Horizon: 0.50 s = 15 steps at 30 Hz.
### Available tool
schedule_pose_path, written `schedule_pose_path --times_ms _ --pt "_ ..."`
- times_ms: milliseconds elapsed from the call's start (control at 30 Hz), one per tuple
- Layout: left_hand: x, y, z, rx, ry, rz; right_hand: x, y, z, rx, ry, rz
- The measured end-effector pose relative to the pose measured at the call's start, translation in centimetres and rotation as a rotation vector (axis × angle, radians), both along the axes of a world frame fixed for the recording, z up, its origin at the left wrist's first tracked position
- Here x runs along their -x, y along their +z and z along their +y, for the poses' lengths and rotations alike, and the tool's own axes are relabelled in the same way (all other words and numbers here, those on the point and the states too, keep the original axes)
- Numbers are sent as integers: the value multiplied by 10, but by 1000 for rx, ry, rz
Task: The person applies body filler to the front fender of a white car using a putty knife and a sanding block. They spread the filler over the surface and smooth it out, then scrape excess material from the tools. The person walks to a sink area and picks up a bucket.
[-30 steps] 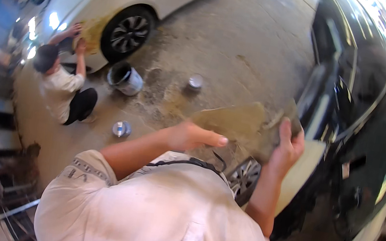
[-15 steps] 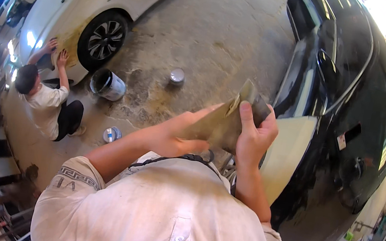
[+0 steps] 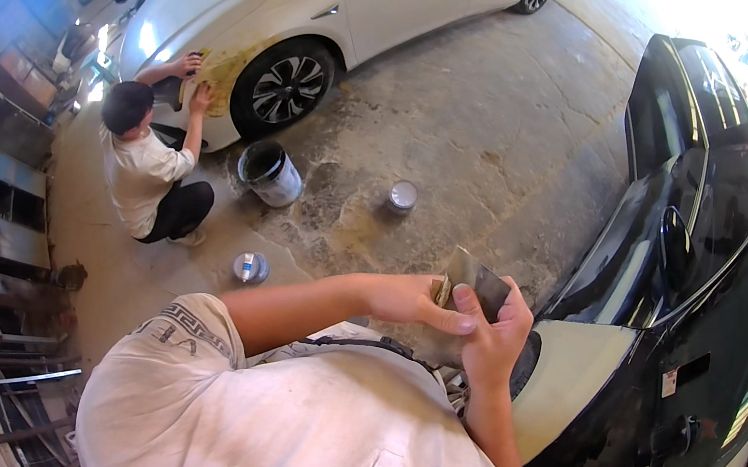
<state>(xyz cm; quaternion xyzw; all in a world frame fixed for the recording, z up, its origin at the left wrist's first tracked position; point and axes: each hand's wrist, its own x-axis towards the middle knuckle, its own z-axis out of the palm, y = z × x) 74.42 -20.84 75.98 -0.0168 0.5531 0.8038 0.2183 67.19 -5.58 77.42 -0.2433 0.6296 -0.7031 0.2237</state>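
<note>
Grey flat plate ahead of pale shirt, gripped by right hand, thumb against near face; upper edge projects free of fingers. Left hand at plate's left side, thumb stretched toward right hand; whether it grips, cannot tell. Tan lump at plate's left edge. Outward: round tin, dark-mouthed bucket; concrete floor spanning wide gap between white car and black car. Cream panel, edge near right hand.
</note>
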Motion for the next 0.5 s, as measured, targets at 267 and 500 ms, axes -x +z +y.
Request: schedule_pose_path --times_ms 267,500 --pt "-11 -13 -12 -591 125 22 25 9 23 298 -458 -153" --pt "-5 -30 -47 -186 623 -99 60 -9 64 287 -576 -248"
